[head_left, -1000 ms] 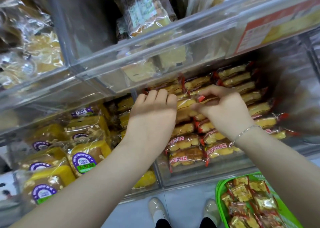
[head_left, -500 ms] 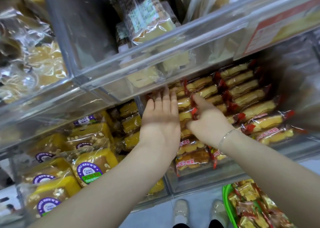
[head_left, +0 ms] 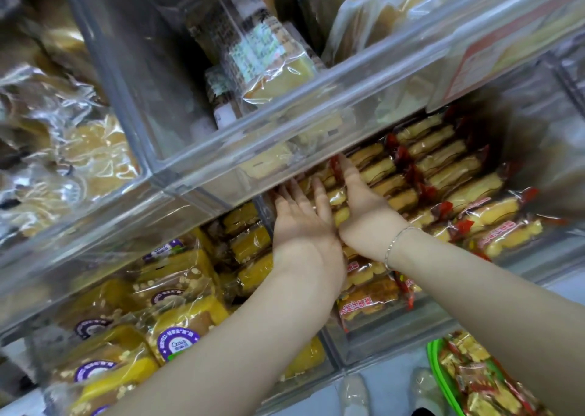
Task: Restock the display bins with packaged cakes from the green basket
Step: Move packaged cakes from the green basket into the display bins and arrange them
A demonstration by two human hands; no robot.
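Rows of red-edged packaged cakes [head_left: 443, 168] fill a clear display bin [head_left: 392, 339] under the upper shelf. My left hand [head_left: 300, 222] lies flat with straight fingers on the left column of packs, fingertips reaching under the upper bin's front. My right hand [head_left: 364, 206] lies beside it, fingers straight, pressing between the cake columns; a thin bracelet circles its wrist. Both hands hold nothing that I can see. The green basket [head_left: 440, 381] with more wrapped cakes sits on the floor at the lower right.
A clear upper bin [head_left: 285, 140] with wrapped cake slices overhangs the hands. To the left, a bin holds yellow cakes with purple labels [head_left: 177, 339]. My shoes [head_left: 354, 396] stand on the pale floor beside the basket.
Both hands have pushed deeper into the bin and flattened out. The right hand, earlier pinching a pack's red edge, now lies straight between the columns.
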